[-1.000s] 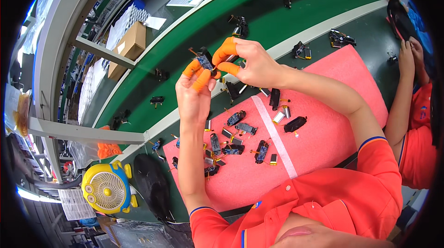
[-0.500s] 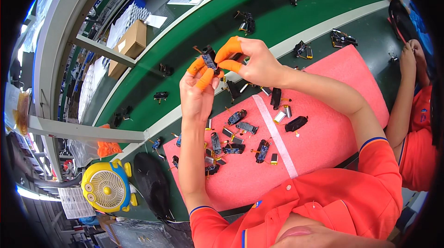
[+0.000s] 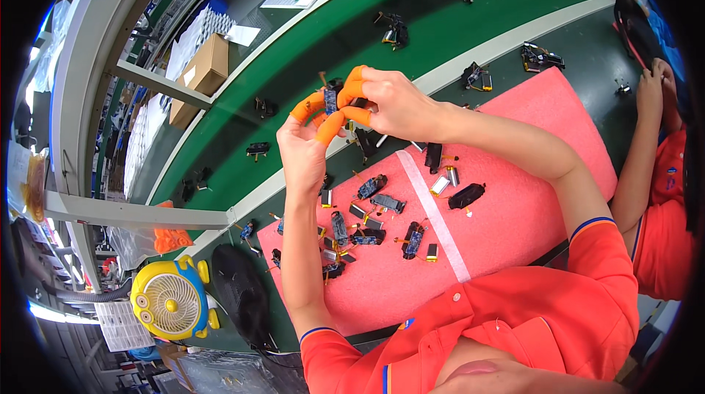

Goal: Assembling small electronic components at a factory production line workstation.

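Observation:
Above the far side of the pink foam mat (image 3: 543,144), both hands, with orange finger cots on several fingers, are raised together. My left hand (image 3: 306,141) grips a small black device with a blue circuit board (image 3: 331,99) between thumb and fingers. From the other side, my right hand (image 3: 393,104) closes its fingertips on the device's right edge, hiding part of it. A thin piece sticks up from its top. Below lie several similar circuit-board assemblies (image 3: 415,240), small silver battery cells (image 3: 440,185) and a black casing (image 3: 466,196), scattered over the mat.
Beyond the mat runs a green conveyor (image 3: 440,27) carrying spaced assemblies (image 3: 394,30). A yellow fan (image 3: 170,301) and a black pouch-like item (image 3: 239,295) stand at left, near a grey metal frame (image 3: 139,210). A co-worker's arm (image 3: 642,144) is close on the right.
Both hands have shifted slightly left. The device has turned more upright, and the right fingers have come in closer around its edge, nearly meeting the left thumb.

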The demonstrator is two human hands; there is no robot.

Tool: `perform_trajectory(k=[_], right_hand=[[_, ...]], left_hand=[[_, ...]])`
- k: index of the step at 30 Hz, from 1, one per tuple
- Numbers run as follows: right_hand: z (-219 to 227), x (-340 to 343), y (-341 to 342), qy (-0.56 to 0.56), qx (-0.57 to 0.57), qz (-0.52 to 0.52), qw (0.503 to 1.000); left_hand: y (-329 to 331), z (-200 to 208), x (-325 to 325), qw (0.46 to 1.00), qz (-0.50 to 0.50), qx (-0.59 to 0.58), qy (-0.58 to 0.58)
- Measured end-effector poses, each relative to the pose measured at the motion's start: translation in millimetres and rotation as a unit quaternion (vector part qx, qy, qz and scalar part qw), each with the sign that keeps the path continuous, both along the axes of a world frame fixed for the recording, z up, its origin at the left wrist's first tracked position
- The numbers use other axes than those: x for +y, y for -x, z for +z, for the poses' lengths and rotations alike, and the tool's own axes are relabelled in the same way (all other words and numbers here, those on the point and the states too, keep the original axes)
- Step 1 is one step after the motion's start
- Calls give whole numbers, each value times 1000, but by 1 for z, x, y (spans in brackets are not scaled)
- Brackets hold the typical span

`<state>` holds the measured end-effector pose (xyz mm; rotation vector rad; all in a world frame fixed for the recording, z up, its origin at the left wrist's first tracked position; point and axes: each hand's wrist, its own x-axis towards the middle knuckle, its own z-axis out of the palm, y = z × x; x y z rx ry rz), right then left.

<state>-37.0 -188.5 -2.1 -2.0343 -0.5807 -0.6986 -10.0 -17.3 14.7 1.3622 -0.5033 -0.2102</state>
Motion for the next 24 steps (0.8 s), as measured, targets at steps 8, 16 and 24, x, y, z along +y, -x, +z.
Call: perform_trajectory(k=[8, 16, 24], right_hand=[[-14, 0, -3, 160, -141, -54, 975], [-19, 2, -1, 249, -302, -64, 918], [-12, -8, -8, 214, -297, 5, 931]], left_hand=[[5, -17, -11, 964, 179, -153, -121], [4, -20, -11, 931, 177, -215, -235], [2, -22, -13, 985, 71, -154, -36]])
